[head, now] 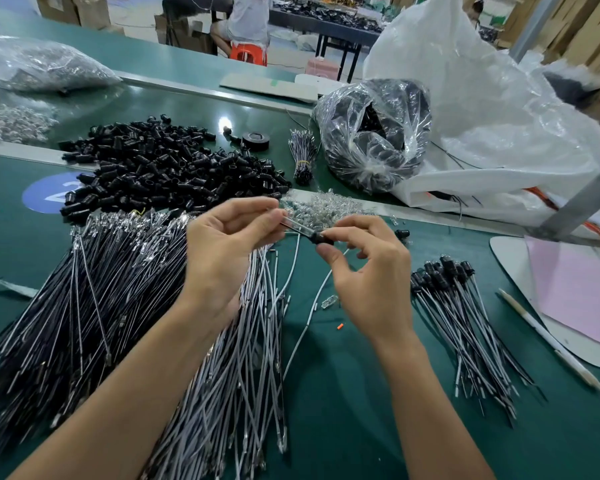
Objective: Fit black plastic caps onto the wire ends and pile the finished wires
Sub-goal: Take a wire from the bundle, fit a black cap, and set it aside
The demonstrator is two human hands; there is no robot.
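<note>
My left hand (pixel 224 242) pinches the upper end of a thin wire piece between thumb and fingertips. My right hand (pixel 364 268) pinches a black cap (pixel 321 238) at the other end, with the wire's white lead (pixel 312 306) hanging down to the green table. Both hands hover above the table's middle. A heap of loose black caps (pixel 167 168) lies behind them. A large fan of uncapped black and white wires (pixel 118 323) spreads at the left. A smaller pile of capped wires (pixel 465 306) lies at the right.
Small clear parts (pixel 329 206) are scattered just behind my hands. A clear bag of black parts (pixel 371 140) and a big white bag (pixel 492 126) stand at the back right. A tied wire bundle (pixel 302 157), a tape roll (pixel 256 140), a pen (pixel 551 341) and pink paper (pixel 575 292) also lie here.
</note>
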